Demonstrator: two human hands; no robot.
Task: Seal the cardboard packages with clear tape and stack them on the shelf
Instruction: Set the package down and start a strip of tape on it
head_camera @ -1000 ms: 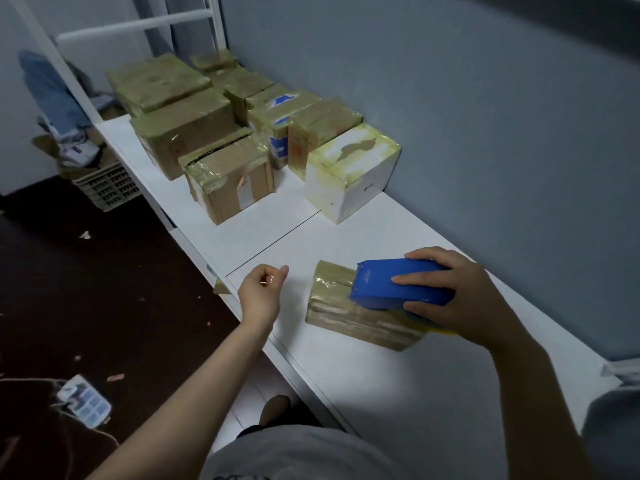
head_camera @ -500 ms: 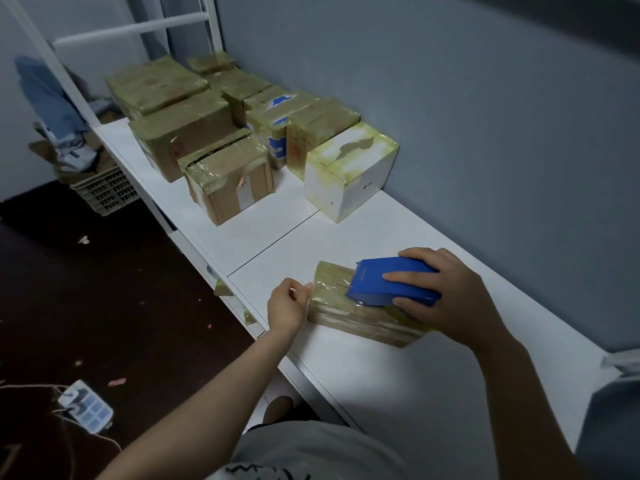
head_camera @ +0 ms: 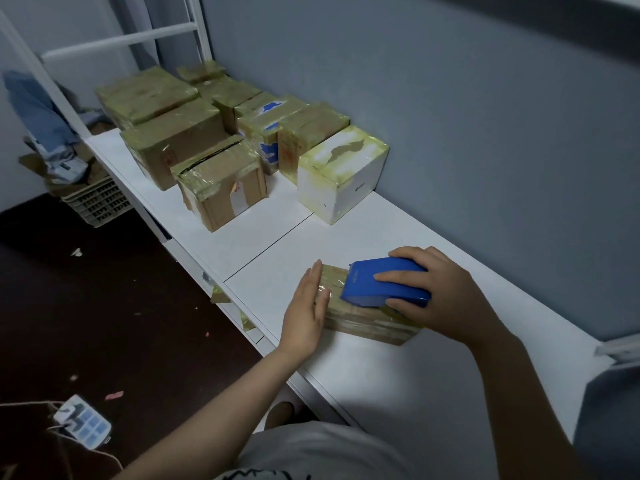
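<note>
Sealing is in hand. The flat package [head_camera: 370, 323] on the worktop [head_camera: 415, 393] is pressed by the straight-fingered left hand [head_camera: 306, 308]; the blue tape dispenser [head_camera: 382, 282] is gripped upon it by the right hand [head_camera: 441, 294]. Next, tape should be drawn across and cut.

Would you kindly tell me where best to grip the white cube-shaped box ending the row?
Probably by its top edges, from above on the open shelf side: the grey wall closes the back of the white cube-shaped box and a brown taped carton crowds its far face, leaving only the top and two near faces free.
</note>
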